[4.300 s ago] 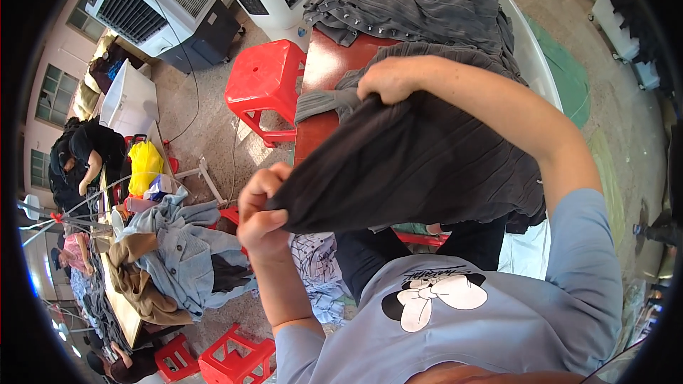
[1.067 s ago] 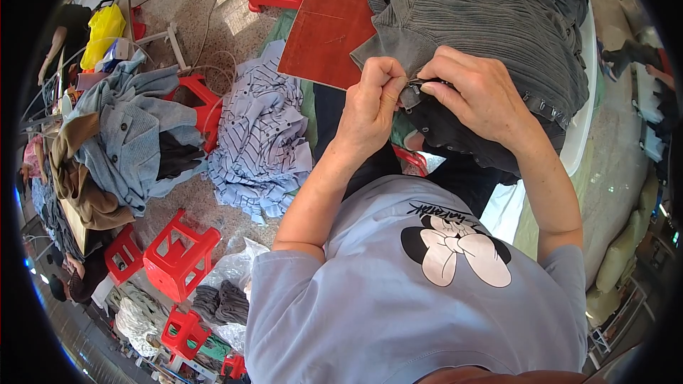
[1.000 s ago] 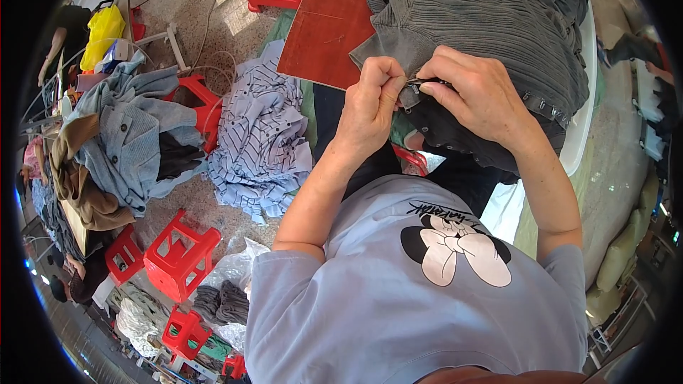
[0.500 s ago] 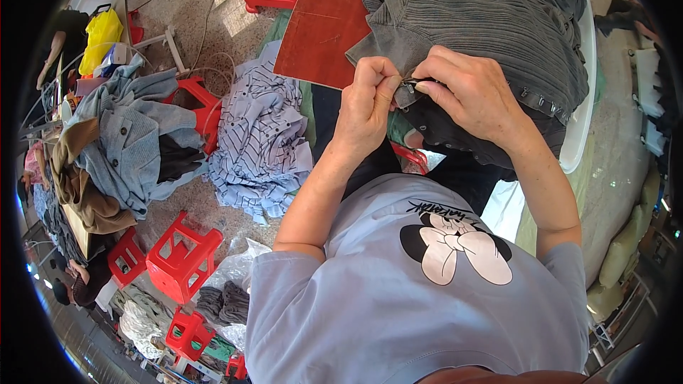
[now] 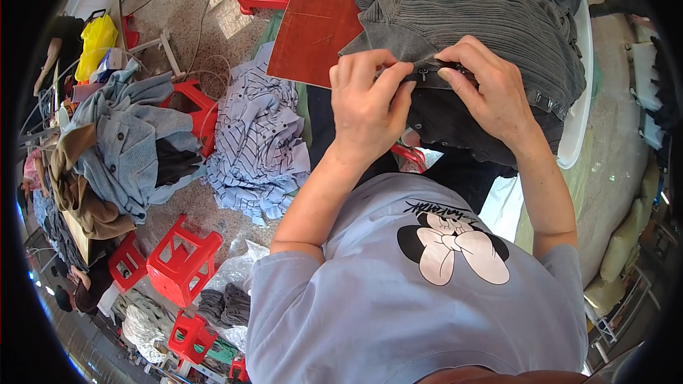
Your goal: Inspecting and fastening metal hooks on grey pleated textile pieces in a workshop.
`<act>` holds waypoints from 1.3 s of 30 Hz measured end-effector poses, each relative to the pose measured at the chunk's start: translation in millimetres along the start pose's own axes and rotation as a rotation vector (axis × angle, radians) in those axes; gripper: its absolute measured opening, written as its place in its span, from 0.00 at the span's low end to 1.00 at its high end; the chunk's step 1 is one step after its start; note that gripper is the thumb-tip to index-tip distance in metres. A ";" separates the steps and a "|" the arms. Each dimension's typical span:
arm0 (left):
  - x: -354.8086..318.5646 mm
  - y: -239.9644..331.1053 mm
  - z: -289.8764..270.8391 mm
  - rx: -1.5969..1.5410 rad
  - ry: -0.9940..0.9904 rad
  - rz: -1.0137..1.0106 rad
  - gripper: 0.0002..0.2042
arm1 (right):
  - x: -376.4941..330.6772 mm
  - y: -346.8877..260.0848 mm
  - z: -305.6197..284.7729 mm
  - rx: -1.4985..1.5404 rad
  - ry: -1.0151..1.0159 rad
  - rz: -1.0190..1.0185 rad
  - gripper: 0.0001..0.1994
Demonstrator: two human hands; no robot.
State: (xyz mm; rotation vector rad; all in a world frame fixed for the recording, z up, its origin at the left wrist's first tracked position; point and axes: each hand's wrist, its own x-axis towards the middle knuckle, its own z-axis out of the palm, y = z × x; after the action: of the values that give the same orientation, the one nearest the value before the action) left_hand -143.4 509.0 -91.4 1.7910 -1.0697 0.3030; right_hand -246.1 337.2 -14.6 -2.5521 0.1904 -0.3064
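Observation:
A dark grey ribbed garment (image 5: 477, 21) lies bunched up in front of me, with its dark edge strip toward me. Small metal fasteners (image 5: 544, 102) line that strip on the right. My left hand (image 5: 366, 99) is closed, thumb and forefinger pinching the strip near the garment's pointed corner. A short way right, my right hand (image 5: 491, 92) grips the same edge between thumb and fingers. One small metal piece (image 5: 423, 73) shows on the strip between the hands. Black fabric (image 5: 445, 122) hangs below the strip over my lap.
A reddish board (image 5: 316, 18) extends left of the garment; a white tub rim (image 5: 585, 92) curves along its right. Striped blue shirts (image 5: 256, 135) are heaped on the floor at left, near a red stool (image 5: 183, 259). Blue-grey knitwear (image 5: 121, 142) is piled farther left.
My hands have moved apart along the garment's edge, uncovering the strip and a small metal piece between them. Before, the fingertips met there. The view has shifted slightly.

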 end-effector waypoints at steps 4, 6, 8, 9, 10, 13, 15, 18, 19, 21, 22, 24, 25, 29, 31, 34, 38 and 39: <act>2.2 -8.5 13.0 0.078 -0.017 0.039 0.10 | 0.2 1.3 1.2 -0.039 -0.023 0.005 0.08; 0.4 -12.5 13.6 0.060 -0.026 0.029 0.10 | -0.2 2.2 0.4 -0.061 -0.020 -0.043 0.08; -1.7 -14.1 11.8 0.048 -0.034 0.020 0.08 | -0.2 2.6 -0.1 -0.082 -0.023 -0.069 0.08; -2.5 -13.6 11.2 0.049 -0.022 0.024 0.08 | 0.4 2.9 -0.3 -0.109 -0.029 -0.095 0.08; -3.2 -12.7 10.5 -0.032 -0.025 -0.016 0.06 | 1.3 3.1 -0.4 -0.135 -0.038 -0.106 0.08; -3.5 -10.6 8.6 -0.132 -0.027 -0.069 0.04 | 4.1 2.9 -0.7 -0.172 -0.046 -0.185 0.08; -2.9 -10.3 8.5 -0.151 -0.024 -0.079 0.03 | 5.1 2.1 -1.7 -0.176 -0.065 -0.205 0.09; -2.4 -10.8 9.5 -0.126 -0.027 -0.002 0.04 | 6.2 1.4 -2.4 -0.178 -0.091 -0.212 0.09; -2.2 -11.0 10.2 -0.120 -0.023 0.021 0.05 | 6.6 1.5 -2.4 -0.178 -0.097 -0.201 0.09; -1.9 -11.3 10.9 -0.115 -0.020 0.044 0.05 | 6.6 1.9 -2.3 -0.179 -0.107 -0.213 0.09; -1.7 -11.4 11.0 -0.107 -0.027 0.051 0.05 | 6.6 2.3 -2.1 -0.187 -0.120 -0.204 0.09; -1.4 -11.6 10.9 -0.101 -0.035 0.058 0.05 | 7.6 3.3 0.1 -0.197 -0.093 -0.235 0.09; -1.5 -11.5 10.7 -0.093 -0.039 0.072 0.05 | 7.7 3.7 1.1 -0.214 -0.072 -0.243 0.08; -3.2 -13.3 9.9 -0.088 -0.052 0.054 0.05 | 6.7 5.1 2.2 -0.186 -0.070 -0.240 0.07; -2.7 -17.2 8.4 -0.017 -0.014 0.028 0.05 | 5.4 6.2 0.3 -0.126 -0.059 -0.164 0.07; 0.3 -22.1 3.0 0.137 -0.043 -0.268 0.05 | 0.5 9.0 -8.0 -0.039 -0.040 -0.079 0.07; 4.3 -11.9 -1.3 -0.096 0.003 -0.076 0.11 | -4.4 12.9 -13.4 0.070 -0.034 0.005 0.07; 4.1 -5.8 -1.1 -0.117 -0.053 -0.016 0.14 | -5.2 13.3 -13.1 0.065 -0.034 -0.010 0.07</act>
State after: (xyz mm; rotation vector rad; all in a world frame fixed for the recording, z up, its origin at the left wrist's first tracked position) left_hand -136.2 508.5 -92.0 1.7104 -1.0878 0.1806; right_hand -255.4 320.4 -12.0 -2.4929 0.1527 -0.2686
